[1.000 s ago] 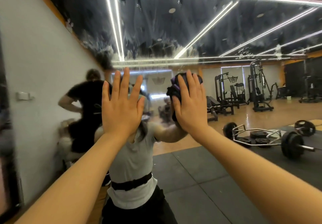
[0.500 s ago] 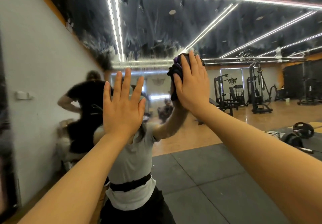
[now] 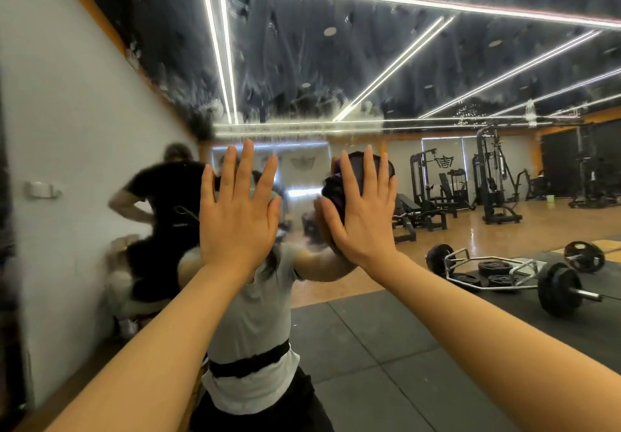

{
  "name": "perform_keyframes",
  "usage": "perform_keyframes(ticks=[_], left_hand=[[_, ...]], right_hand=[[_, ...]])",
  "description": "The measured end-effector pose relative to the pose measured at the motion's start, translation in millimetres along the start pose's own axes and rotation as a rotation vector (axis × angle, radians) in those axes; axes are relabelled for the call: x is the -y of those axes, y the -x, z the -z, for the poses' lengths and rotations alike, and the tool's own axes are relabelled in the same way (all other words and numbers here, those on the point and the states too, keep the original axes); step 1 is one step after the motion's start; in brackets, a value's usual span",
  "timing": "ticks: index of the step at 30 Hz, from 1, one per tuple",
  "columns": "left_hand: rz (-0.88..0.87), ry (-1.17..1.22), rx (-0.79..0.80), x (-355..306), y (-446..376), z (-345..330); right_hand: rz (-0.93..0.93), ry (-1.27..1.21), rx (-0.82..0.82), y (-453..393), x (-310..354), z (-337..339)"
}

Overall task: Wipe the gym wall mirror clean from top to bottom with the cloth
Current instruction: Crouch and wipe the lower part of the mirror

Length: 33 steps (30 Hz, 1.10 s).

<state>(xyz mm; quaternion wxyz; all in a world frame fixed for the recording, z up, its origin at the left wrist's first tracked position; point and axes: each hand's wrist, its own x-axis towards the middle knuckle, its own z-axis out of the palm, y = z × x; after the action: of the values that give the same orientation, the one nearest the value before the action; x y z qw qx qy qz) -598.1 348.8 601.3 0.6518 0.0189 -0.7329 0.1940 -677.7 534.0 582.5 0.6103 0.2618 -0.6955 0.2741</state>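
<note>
The wall mirror [image 3: 386, 62] fills the view; its upper part is smeared with streaks and spots, its lower part looks clearer. My right hand [image 3: 361, 210] presses a dark purple cloth [image 3: 337, 189] flat against the glass with straight fingers, just below the smeared band. Only the cloth's edges show past my fingers. Flat on the mirror to the left rests my left hand [image 3: 237, 210], fingers spread and holding nothing.
The glass reflects me in a grey shirt, a person in black [image 3: 161, 210] at the left, a barbell with plates [image 3: 524, 273] on black mats, and weight machines [image 3: 494, 179] at the back. A white wall [image 3: 60, 129] runs along the left.
My right hand has slid the cloth down the mirror from its higher position half a second ago, back to about where it was one second ago. The left hand has stayed put.
</note>
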Motion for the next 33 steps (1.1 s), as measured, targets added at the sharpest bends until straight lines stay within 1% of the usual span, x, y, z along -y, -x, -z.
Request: perform_keyframes(ticks=[5, 8, 11, 13, 21, 33], left_hand=[[-0.001, -0.013, -0.010, 1, 0, -2], [-0.006, -0.010, -0.014, 0, 0, -3], [-0.009, -0.011, -0.016, 0, 1, -3], [-0.007, -0.010, -0.016, 0, 0, -2], [-0.001, 0.014, -0.035, 1, 0, -3], [0.006, 0.045, 0.021, 0, -1, 0]], right_hand=[[-0.003, 0.029, -0.073, -51, 4, -1], [-0.031, 0.013, -0.131, -64, 7, -4], [-0.038, 0.009, -0.172, -56, 9, -7], [-0.038, 0.013, -0.170, -45, 9, -8], [-0.058, 0.053, -0.157, 35, 6, -18], [-0.066, 0.088, -0.114, 37, 6, -11]])
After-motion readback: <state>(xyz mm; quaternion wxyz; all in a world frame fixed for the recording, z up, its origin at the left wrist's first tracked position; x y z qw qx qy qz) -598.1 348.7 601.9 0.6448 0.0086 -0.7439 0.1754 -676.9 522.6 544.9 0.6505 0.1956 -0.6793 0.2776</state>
